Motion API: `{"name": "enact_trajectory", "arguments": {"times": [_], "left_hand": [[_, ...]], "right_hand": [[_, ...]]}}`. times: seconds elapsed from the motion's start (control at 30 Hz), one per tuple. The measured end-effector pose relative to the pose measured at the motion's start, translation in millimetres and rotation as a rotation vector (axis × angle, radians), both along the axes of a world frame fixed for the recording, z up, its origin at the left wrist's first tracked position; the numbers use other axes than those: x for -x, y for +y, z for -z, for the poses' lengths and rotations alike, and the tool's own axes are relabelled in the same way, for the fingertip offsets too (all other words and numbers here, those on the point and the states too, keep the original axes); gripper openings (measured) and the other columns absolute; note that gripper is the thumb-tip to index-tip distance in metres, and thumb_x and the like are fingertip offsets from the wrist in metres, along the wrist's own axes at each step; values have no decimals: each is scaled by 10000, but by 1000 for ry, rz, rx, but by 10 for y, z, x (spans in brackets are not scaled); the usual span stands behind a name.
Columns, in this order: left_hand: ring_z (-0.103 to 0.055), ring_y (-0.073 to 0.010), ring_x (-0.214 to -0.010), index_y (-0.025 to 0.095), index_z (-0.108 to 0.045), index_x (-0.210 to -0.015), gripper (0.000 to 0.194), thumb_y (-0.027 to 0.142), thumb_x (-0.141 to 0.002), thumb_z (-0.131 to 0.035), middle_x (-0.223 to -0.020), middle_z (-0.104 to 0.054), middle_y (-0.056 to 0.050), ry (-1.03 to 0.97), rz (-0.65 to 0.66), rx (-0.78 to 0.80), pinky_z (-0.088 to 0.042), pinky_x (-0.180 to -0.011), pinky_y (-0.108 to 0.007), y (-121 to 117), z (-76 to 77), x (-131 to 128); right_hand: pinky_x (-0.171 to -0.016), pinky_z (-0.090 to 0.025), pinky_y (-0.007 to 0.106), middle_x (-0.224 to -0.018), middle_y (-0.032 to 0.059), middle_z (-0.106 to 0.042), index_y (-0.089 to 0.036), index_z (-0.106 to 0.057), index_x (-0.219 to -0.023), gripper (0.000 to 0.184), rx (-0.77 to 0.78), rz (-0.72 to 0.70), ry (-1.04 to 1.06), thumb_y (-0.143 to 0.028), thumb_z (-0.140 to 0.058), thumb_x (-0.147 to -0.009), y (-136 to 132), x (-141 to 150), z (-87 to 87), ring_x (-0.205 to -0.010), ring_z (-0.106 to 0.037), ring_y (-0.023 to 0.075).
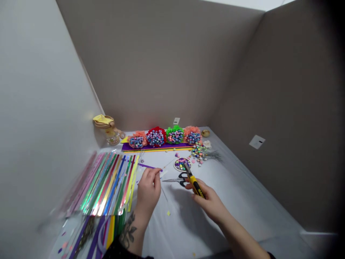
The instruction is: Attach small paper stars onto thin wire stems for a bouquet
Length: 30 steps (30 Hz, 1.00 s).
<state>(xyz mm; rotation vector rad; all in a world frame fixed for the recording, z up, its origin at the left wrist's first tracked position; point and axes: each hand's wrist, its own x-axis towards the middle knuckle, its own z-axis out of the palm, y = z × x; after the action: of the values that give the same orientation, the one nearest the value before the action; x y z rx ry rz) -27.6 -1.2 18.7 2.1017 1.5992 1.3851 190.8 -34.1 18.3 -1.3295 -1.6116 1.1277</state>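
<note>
My right hand [207, 199] is wrapped around a yellow and black utility knife [194, 182], its tip pointing up and away from me. To the left, my left hand [149, 185] is closed in a pinch, and a thin pale strand [168, 164] runs up to the right from its fingertips. Whether it is wire or thread I cannot tell. Black-handled scissors [176, 179] lie on the table between my hands. Just behind my left fingertips lies a narrow purple strip [148, 166]. Beyond the knife tip sits a small round dish [175, 167] of colourful beads.
Clear-wrapped shiny strips [107, 187] cover the table's left side. At the back, several tissue-paper flowers with star-filled centres, one red [156, 137], stand on purple sheets [125, 146]. Loose beads [198, 151] and thin grey wires [213, 155] lie right of them. A jar [112, 138] stands back left.
</note>
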Motion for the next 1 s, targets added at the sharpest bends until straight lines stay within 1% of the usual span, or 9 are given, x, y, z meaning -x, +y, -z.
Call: {"name": "enact_trajectory", "arguments": {"times": [0.07,0.2,0.27,0.57,0.73,1.0], "left_hand": [[-603,-161,-792,176,-614,-938,179,149,-877,-448,-823,-612,-51,7,9,-25,-485,-726,-267,-11,4,7],[-609,-160,-802,189,-612,-940,177,148,-874,-453,-826,-618,-51,28,26,-51,-491,-740,-269,-26,3,-1],[-610,-161,-804,196,-610,-940,179,153,-875,-450,-826,-621,-51,31,32,-55,-495,-743,-273,-31,1,-11],[-614,-164,-808,200,-614,-946,191,159,-879,-440,-829,-633,-53,33,54,-41,-496,-743,-278,-36,0,-18],[-614,-161,-811,192,-610,-942,184,142,-873,-447,-833,-633,-52,30,65,-39,-494,-747,-272,-26,6,-18],[-613,-168,-823,197,-617,-950,199,166,-879,-433,-839,-636,-57,32,61,1,-496,-752,-283,-30,15,-15]], "right_hand": [[-978,-365,452,-1179,112,-584,-192,-683,-879,263,-17,8,-22,-192,-549,-652,35,15,-4,-1116,-528,295],[-934,-404,416,-1072,104,-600,-192,-674,-830,187,-76,37,-53,-215,-555,-688,81,18,2,-1043,-559,274],[-918,-414,407,-1053,101,-598,-191,-670,-806,164,-92,50,-65,-216,-551,-696,91,13,-7,-1026,-562,271],[-895,-423,388,-1013,85,-603,-196,-650,-761,116,-100,34,-55,-218,-552,-702,109,28,-81,-999,-564,254],[-868,-434,377,-984,82,-599,-186,-637,-741,99,-82,32,-52,-216,-550,-703,111,28,-84,-973,-573,252],[-854,-442,375,-972,77,-617,-189,-634,-728,88,-80,23,-60,-200,-551,-700,96,27,-74,-959,-580,247]]}}
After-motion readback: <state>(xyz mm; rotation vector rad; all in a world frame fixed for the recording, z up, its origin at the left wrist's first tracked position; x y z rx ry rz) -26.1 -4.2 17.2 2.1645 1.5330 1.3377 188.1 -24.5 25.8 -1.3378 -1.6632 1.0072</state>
